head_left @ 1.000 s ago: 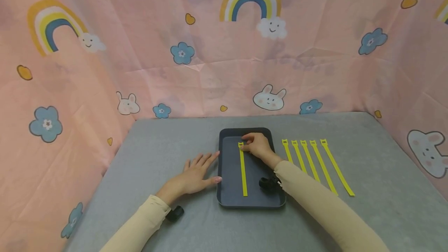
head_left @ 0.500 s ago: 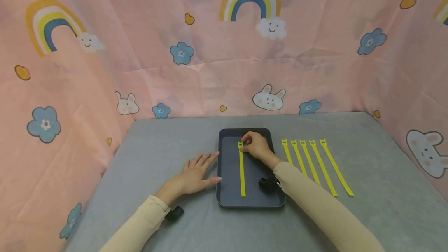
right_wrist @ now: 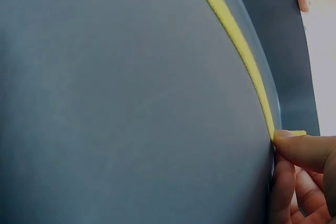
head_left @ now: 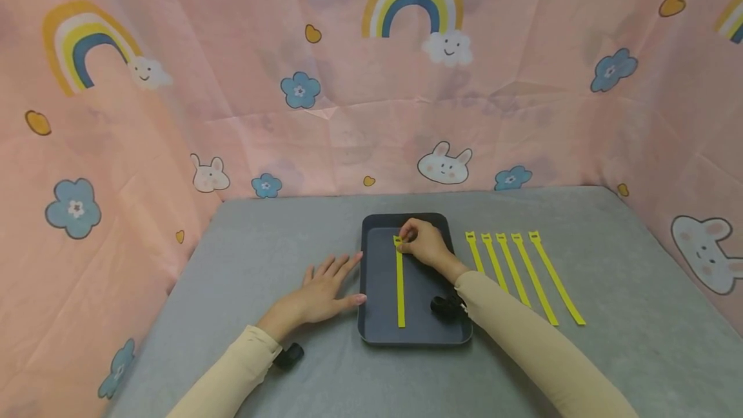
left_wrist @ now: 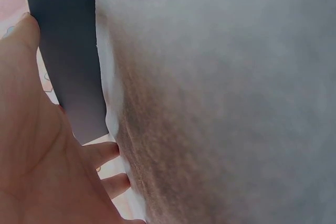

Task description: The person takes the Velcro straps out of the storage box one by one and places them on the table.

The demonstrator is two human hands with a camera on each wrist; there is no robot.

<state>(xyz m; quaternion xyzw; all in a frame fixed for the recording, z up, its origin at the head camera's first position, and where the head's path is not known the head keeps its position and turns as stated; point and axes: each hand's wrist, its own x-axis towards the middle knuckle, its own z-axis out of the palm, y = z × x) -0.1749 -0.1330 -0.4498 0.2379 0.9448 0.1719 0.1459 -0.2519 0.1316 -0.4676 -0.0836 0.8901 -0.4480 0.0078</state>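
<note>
A yellow hook-and-loop cable tie (head_left: 400, 289) with a slotted head lies lengthwise in the dark grey tray (head_left: 377, 315), its head toward the far end. My right hand (head_left: 426, 242) reaches over the tray's right side and pinches the tie just below the head. In the right wrist view, thumb and fingers of the right hand (right_wrist: 310, 161) meet at the end of the yellow tie (right_wrist: 239, 40). My left hand (head_left: 319, 295) is spread beside the tray, thumb and forefinger touching its left rim. The left wrist view shows that palm (left_wrist: 37, 145) against the tray's outer wall (left_wrist: 68, 61).
Several more yellow cable ties (head_left: 557, 276) lie side by side right of the tray, heads away from me; my right sleeve (head_left: 522, 334) covers the lower ends of some. A grey cloth (head_left: 278, 224) covers the table. A pink printed curtain (head_left: 348, 140) stands behind and at both sides.
The tie in the tray has straightened slightly, its near end swinging a little left. My right hand keeps its pinch near the head. The left hand stays at the tray's rim.
</note>
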